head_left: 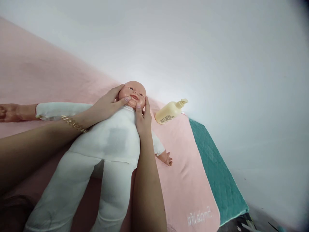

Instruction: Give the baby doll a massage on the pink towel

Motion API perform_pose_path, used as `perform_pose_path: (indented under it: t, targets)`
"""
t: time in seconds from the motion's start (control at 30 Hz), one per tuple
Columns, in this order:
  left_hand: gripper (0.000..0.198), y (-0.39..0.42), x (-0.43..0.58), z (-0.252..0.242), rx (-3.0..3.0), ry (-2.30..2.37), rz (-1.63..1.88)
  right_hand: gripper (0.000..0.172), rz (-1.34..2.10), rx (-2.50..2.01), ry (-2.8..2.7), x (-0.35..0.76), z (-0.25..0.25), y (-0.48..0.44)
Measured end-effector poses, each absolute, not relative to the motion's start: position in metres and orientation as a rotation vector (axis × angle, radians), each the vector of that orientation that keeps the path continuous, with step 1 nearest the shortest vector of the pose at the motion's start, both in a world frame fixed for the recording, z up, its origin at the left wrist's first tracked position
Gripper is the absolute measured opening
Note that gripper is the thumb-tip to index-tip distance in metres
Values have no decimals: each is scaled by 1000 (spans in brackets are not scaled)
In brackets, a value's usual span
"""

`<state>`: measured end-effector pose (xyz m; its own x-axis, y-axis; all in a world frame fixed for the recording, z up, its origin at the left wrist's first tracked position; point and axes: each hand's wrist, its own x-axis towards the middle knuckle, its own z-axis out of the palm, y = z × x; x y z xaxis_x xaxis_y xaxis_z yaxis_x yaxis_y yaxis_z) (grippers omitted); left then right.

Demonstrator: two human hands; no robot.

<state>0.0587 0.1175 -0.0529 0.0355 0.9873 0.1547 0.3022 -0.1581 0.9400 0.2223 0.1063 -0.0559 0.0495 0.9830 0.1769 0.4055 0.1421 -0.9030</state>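
Note:
A baby doll with a white cloth body lies on its back on a pink blanket, its hard plastic head farthest from me. My left hand cups one side of the head, the thumb resting on the cheek near the mouth. On the other side, my right hand holds the jaw, thumb at the chin and fingers along the cheek. Both hands are closed round the head between them. A gold chain bracelet circles my left wrist. The doll's arms stretch out to either side.
A pale yellow pump bottle stands on the blanket to the right of the doll's head. A green quilted cover shows past the blanket's right edge. Behind everything rises a white wall. Dark, unclear items lie at the lower right.

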Motion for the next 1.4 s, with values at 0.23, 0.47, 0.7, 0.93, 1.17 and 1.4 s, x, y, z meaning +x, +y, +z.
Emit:
perform_pose_path:
  t: [0.23,0.47,0.7,0.93,1.17,1.4]
  targets:
    - [77,118,58,-55,1631,1330,1188,69,762,-1398,-1535,223,-57,106]
    - [69,118,59,-52,1689,1341,1194,70,760,-1386,-1540,223,-58,107]
    - [71,118,59,-54,1672,1336,1201,70,764,-1383,-1531,222,-58,107]
    - [71,117,59,-52,1687,1332,1204,66,743,-1369,-1543,222,-57,108]
    - [73,117,60,-50,1679,1350,1179,69,747,-1378,-1537,223,-58,109]
    - [72,118,60,-51,1692,1350,1183,71,778,-1378,-1523,222,-57,107]
